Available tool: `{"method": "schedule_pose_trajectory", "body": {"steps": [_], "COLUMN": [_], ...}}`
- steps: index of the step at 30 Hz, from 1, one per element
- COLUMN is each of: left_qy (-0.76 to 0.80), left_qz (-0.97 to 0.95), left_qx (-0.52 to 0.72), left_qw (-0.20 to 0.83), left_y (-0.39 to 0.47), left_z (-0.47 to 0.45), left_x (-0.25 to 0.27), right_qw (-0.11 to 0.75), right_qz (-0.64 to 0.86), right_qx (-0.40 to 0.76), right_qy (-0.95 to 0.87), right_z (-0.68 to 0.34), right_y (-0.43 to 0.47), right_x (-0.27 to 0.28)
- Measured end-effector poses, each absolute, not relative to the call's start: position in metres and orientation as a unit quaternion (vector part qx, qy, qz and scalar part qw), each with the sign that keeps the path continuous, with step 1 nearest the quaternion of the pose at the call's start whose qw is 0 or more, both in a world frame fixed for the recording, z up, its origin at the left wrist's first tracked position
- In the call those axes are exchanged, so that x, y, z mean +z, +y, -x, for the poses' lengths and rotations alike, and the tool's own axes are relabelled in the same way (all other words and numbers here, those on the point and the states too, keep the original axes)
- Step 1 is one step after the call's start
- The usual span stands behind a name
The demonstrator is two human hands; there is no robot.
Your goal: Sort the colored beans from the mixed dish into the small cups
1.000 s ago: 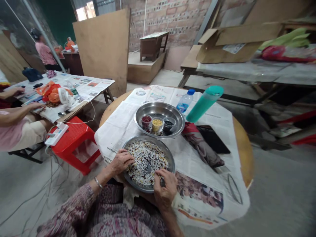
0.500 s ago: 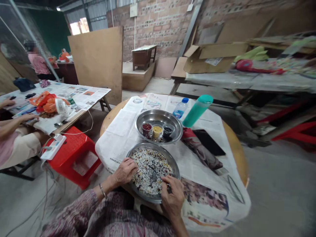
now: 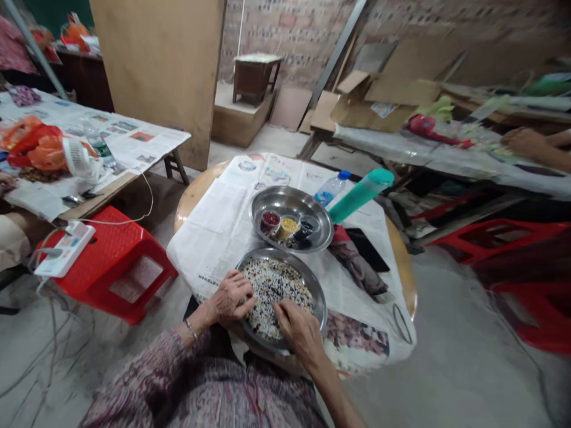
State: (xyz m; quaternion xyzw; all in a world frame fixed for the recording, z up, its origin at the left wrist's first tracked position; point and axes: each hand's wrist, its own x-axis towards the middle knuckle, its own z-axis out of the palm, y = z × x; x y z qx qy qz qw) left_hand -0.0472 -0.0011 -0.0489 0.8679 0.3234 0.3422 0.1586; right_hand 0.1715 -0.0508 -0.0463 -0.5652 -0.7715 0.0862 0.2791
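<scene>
A round metal basin [image 3: 319, 291] in front of me holds a layer of tiny bead-like pieces [image 3: 267, 279], mostly white mixed with black, yellow and dark red. Over the basin's left side, my left hand [image 3: 232, 295] is closed, thumb and fingers curled at the pieces. My right hand [image 3: 298, 326] reaches in from the right with its fingertips pinched together among them. Anything in either pinch is too small to make out. Behind, a second metal basin [image 3: 285, 198] carries three clear cups, holding red pieces [image 3: 270, 221], yellow pieces [image 3: 289, 226] and black pieces [image 3: 306, 229].
Newspaper [image 3: 205, 238] covers the round table. Beyond the basins are a water bottle [image 3: 332, 188], a teal bottle [image 3: 362, 195], a folded umbrella [image 3: 359, 267] and a dark tablet [image 3: 369, 249]. A red stool [image 3: 111, 267] with a power strip [image 3: 66, 248] stands left. Another person's hands [image 3: 530, 145] show right.
My right hand has moved inward and up over the pieces, nearer my left hand. My left thumb now reaches further over them. The whole view has tilted down and shifted right.
</scene>
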Motion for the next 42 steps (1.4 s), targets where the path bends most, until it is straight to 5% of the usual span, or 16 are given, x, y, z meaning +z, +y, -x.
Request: {"method": "schedule_pose_trajectory", "body": {"steps": [7, 13, 24, 30, 34, 42], "left_qy": [0.337, 0.342, 0.336, 0.339, 0.371, 0.396], "left_qz": [-0.853, -0.857, -0.853, -0.855, -0.848, -0.845], "left_qx": [0.338, 0.336, 0.358, 0.354, 0.347, 0.325], "left_qw": [0.209, 0.191, 0.179, 0.169, 0.151, 0.156], "left_y": [0.002, 0.004, 0.004, 0.001, -0.001, -0.003], "left_z": [0.046, 0.043, 0.042, 0.043, 0.042, 0.042], "left_x": [-0.054, -0.052, -0.052, -0.052, -0.051, -0.051], "right_qw": [0.535, 0.591, 0.547, 0.261, 0.139, 0.222], "right_qz": [0.585, 0.45, 0.516, 0.469, 0.353, 0.552], "right_qx": [0.472, 0.647, 0.576, 0.273, 0.185, 0.069], "right_qy": [-0.386, -0.172, -0.322, -0.798, -0.907, -0.801], "right_z": [-0.159, -0.178, -0.181, -0.169, -0.16, -0.196], "right_y": [-0.017, -0.012, -0.019, -0.038, -0.039, -0.001], "right_x": [-0.029, -0.031, -0.026, -0.015, -0.026, -0.048]}}
